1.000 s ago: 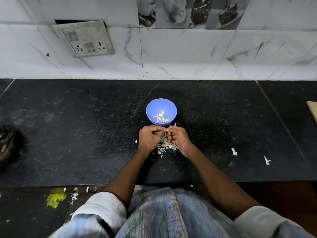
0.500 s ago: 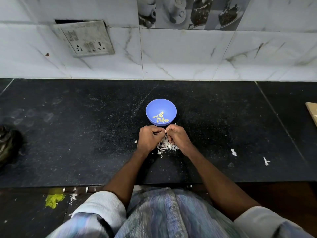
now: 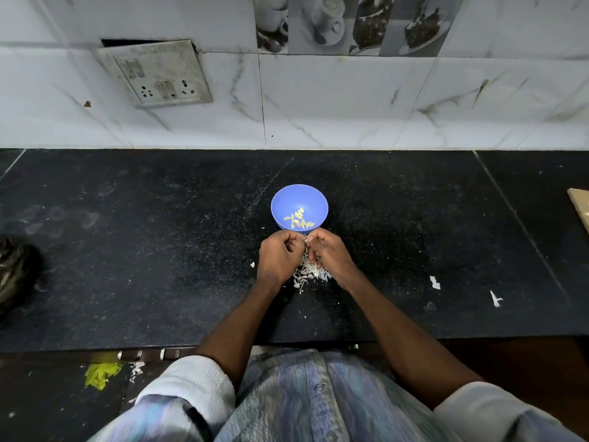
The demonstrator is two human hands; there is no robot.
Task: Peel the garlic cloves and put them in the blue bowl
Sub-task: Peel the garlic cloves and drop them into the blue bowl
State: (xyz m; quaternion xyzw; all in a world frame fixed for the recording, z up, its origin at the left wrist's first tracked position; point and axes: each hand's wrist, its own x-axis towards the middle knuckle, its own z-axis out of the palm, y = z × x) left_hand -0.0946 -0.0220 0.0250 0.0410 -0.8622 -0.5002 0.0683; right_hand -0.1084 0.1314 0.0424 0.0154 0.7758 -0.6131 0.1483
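A blue bowl stands on the black counter and holds several peeled garlic cloves. Just in front of it my left hand and my right hand meet with curled fingers, pinching a small garlic clove between their fingertips; the clove is mostly hidden. A heap of white garlic skins lies on the counter under and between the two hands.
The black stone counter ends at a white tiled wall with a socket plate. A dark object sits at the left edge, a wooden board corner at the right. Stray white scraps lie to the right.
Both hands have stayed in front of the bowl, edging slightly closer together and toward the bowl's rim while working the clove. The bowl has not moved.
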